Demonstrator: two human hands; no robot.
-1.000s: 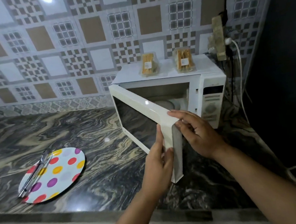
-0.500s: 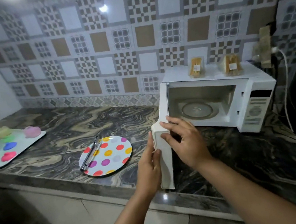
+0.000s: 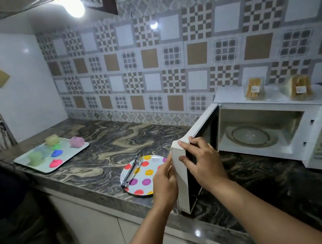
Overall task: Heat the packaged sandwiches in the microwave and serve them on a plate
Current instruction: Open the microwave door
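Observation:
A white microwave (image 3: 319,135) stands on the marbled counter at the right, its door (image 3: 181,178) swung wide toward me. Inside, the glass turntable (image 3: 250,135) lies bare. Two packaged sandwiches sit on the microwave's top: one (image 3: 254,89) further left, the other (image 3: 300,88) to its right. My left hand (image 3: 164,183) grips the door's free edge from the left, and my right hand (image 3: 204,161) grips it from the right. A plate with coloured dots (image 3: 147,177) rests left of the door, with metal tongs (image 3: 133,171) lying across it.
A white tray (image 3: 82,149) with several coloured soft lumps lies at the far left of the counter. Another person in dark clothes (image 3: 2,183) stands at the left edge, arm raised. A lamp (image 3: 73,4) glares above. The counter's front edge (image 3: 194,230) runs below my arms.
The door has swung from half open to fully open with both my hands on its edge. The view has shifted left and up, bringing the tray and the other person into sight.

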